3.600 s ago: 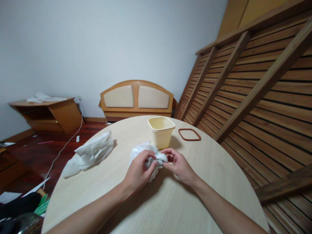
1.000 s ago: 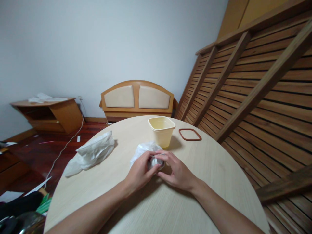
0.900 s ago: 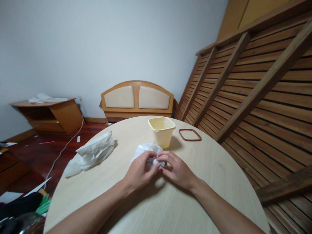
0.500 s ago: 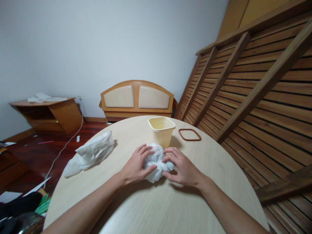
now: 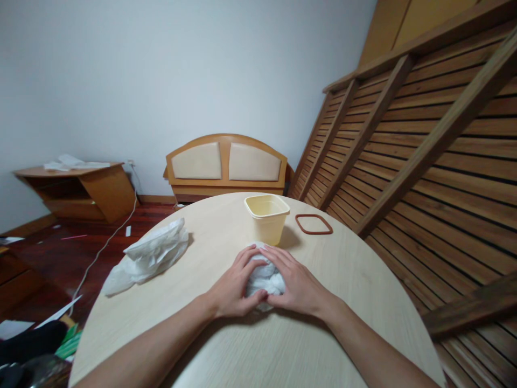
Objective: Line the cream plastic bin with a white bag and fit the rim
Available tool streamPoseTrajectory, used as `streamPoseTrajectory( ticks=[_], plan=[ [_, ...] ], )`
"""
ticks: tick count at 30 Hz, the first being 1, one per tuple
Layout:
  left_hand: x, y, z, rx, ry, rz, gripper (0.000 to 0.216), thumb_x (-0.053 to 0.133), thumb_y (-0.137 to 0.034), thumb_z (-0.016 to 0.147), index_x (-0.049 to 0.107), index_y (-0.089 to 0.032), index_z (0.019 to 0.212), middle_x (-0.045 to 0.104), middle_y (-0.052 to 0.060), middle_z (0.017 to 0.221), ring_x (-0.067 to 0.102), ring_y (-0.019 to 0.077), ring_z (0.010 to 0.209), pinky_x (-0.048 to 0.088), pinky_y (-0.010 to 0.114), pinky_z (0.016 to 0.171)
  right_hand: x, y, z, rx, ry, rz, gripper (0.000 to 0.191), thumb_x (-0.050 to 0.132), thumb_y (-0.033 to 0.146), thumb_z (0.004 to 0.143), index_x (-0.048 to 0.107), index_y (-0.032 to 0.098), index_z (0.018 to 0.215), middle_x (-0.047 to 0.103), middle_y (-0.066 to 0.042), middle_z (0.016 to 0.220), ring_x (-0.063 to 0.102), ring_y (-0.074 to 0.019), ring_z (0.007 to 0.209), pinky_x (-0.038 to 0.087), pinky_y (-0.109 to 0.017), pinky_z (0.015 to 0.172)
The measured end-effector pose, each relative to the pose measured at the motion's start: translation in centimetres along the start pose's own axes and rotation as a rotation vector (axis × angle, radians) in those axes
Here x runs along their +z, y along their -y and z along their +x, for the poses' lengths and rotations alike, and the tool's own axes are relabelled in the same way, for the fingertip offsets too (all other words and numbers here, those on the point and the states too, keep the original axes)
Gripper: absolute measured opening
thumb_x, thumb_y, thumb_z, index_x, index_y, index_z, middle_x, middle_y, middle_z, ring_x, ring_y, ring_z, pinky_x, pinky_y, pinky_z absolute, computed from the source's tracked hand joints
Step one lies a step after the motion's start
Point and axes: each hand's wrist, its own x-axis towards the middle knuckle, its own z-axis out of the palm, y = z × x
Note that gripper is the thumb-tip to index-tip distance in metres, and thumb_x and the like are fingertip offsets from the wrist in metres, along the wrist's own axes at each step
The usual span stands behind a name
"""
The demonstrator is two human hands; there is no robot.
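Note:
Both of my hands are wrapped around a crumpled white plastic bag [image 5: 266, 278], which is bunched into a ball on the table. My left hand [image 5: 236, 286] presses it from the left and my right hand [image 5: 299, 283] from the right. The fingertips meet over its far side, and the thumbs nearly touch at its near side. Just beyond my fingers stands a small yellow bin [image 5: 268, 230], upright, with its top uncovered. To its right a brown rounded-square ring [image 5: 314, 233] lies flat on the table.
A second crumpled white bag [image 5: 155, 252] lies near the left edge of the round wooden table [image 5: 258, 355]. Slatted wooden panels [image 5: 404, 183] lean along the right. Behind the table is a padded headboard [image 5: 226, 183]; a low cabinet [image 5: 97, 194] stands at the left.
My hands have closed in from both sides and squeezed the bag into a smaller, tighter ball. The bin, ring and other bag stay where they were.

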Motion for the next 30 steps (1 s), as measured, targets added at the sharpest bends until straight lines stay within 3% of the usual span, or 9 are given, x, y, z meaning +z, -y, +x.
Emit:
streamPoseTrajectory(
  ticks=[5,8,11,13,20,26,30],
  plan=[
    [-0.8,0.8,-0.5,-0.011,0.089,0.002,0.080,0.071,-0.030,0.080,0.030,-0.022,0.148,0.023,0.020,0.161,0.014,0.0386,0.153,0.023,0.065,0.119,-1.8,-0.5,-0.3,0.018,0.020,-0.079,0.081,0.079,0.028,0.069,0.049,0.027,0.144,0.053,-0.011,0.147,0.046,-0.0300,0.136,0.037,-0.051,0.114],
    [-0.7,1.0,-0.7,-0.096,0.113,-0.037,0.084,0.071,-0.032,0.082,0.025,-0.019,0.151,0.015,0.023,0.163,0.016,0.0378,0.152,0.026,0.061,0.120,-2.2,-0.6,-0.5,0.041,0.032,-0.158,0.080,0.082,0.038,0.067,0.053,0.023,0.140,0.050,-0.014,0.149,0.042,-0.0334,0.139,0.033,-0.054,0.116],
    [0.0,1.0,-0.5,-0.120,0.109,-0.080,0.076,0.068,-0.032,0.086,0.028,-0.016,0.149,0.018,0.024,0.162,0.024,0.0345,0.151,0.029,0.056,0.120,-1.8,-0.2,-0.4,0.028,0.025,-0.191,0.099,0.081,0.059,0.065,0.044,0.022,0.149,0.038,-0.016,0.158,0.033,-0.0372,0.146,0.024,-0.059,0.119],
    [0.4,0.9,-0.3,-0.116,0.095,-0.100,0.072,0.066,-0.030,0.088,0.030,-0.016,0.148,0.022,0.022,0.161,0.026,0.0320,0.150,0.029,0.054,0.121,-1.2,0.1,-0.3,0.032,0.024,-0.196,0.104,0.078,0.062,0.068,0.036,0.022,0.154,0.033,-0.016,0.161,0.030,-0.0368,0.147,0.022,-0.059,0.120],
    [0.8,1.3,-0.4,-0.188,0.075,-0.132,0.064,0.057,-0.032,0.095,0.027,-0.020,0.151,0.021,0.018,0.164,0.028,0.0286,0.150,0.029,0.054,0.122,-1.0,-0.4,-0.3,0.090,0.034,-0.248,0.075,0.072,0.053,0.081,0.048,0.025,0.147,0.055,-0.012,0.147,0.040,-0.0335,0.142,0.031,-0.055,0.117],
    [1.1,2.1,-0.5,-0.231,0.056,0.017,0.056,0.052,-0.033,0.097,0.032,-0.019,0.147,0.031,0.017,0.161,0.032,0.0273,0.149,0.029,0.052,0.123,-3.3,-1.7,-0.8,0.231,0.017,-0.396,0.065,0.071,0.046,0.083,0.053,0.022,0.140,0.054,-0.012,0.146,0.047,-0.0312,0.136,0.040,-0.049,0.112],
    [1.2,2.9,-0.6,-0.258,0.066,0.181,0.051,0.053,-0.033,0.094,0.040,-0.018,0.142,0.036,0.017,0.158,0.038,0.0297,0.145,0.035,0.052,0.119,-4.4,-3.5,-1.4,0.367,-0.041,-0.500,0.061,0.066,0.047,0.086,0.053,0.020,0.140,0.052,-0.015,0.147,0.050,-0.0343,0.132,0.044,-0.051,0.107]
  ],
)
